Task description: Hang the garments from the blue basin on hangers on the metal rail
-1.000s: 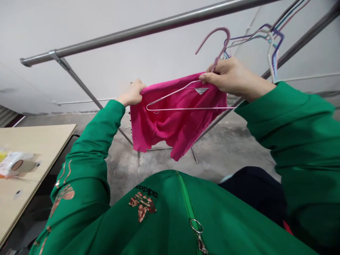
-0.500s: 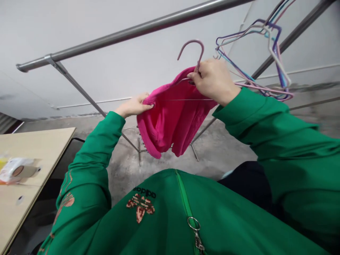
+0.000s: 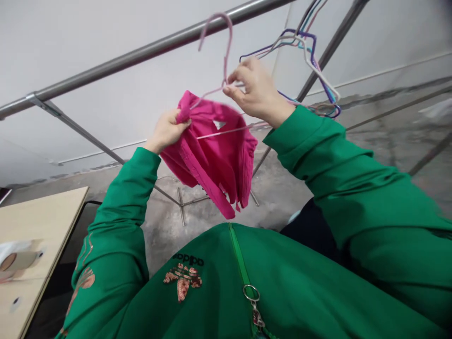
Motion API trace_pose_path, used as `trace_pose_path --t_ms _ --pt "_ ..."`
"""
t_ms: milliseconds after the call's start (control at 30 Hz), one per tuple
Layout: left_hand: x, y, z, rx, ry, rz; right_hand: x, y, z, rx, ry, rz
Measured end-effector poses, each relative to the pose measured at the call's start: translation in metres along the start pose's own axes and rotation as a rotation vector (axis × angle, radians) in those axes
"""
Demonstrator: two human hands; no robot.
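Observation:
A bright pink garment (image 3: 212,162) hangs partly on a pink wire hanger (image 3: 230,40), its front open and a white label showing at the neck. My left hand (image 3: 165,129) is closed around the garment's left shoulder, where one arm of the hanger runs into the cloth. Below the hook, my right hand (image 3: 257,92) pinches the hanger's neck, with its fingers off the cloth. The right part of the garment droops beneath the hanger's lower bar. In view, the hook overlaps the metal rail; whether they touch I cannot tell.
A metal clothes rail (image 3: 141,55) crosses above my hands. Several coloured hangers (image 3: 319,70) hang to the right. At left is a pale table (image 3: 42,207) bearing a tan cylindrical item (image 3: 23,260). Rack legs (image 3: 181,207) stand on the concrete floor.
The hanger and garment have moved up and left in view. My right hand has shifted from cloth and hanger to the hanger's neck, and the garment's right side has dropped away.

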State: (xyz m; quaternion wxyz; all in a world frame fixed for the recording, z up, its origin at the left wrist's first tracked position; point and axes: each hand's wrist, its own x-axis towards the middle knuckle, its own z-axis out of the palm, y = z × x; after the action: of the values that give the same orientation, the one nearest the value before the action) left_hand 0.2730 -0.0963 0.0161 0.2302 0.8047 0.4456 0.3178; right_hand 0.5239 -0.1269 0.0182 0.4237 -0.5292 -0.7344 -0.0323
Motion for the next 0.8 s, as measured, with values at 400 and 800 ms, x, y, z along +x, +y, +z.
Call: trace_pose_path --t_ms 400,800 --pt "-0.012 0.047 -0.038 0.04 -0.038 0.081 -0.165 0.017 0.116 0.366 -0.062 0.091" --pt "-0.062 0.069 -0.069 0.143 -0.011 0.111 -0.148 -0.018 0.227 0.748 -0.421 0.118"
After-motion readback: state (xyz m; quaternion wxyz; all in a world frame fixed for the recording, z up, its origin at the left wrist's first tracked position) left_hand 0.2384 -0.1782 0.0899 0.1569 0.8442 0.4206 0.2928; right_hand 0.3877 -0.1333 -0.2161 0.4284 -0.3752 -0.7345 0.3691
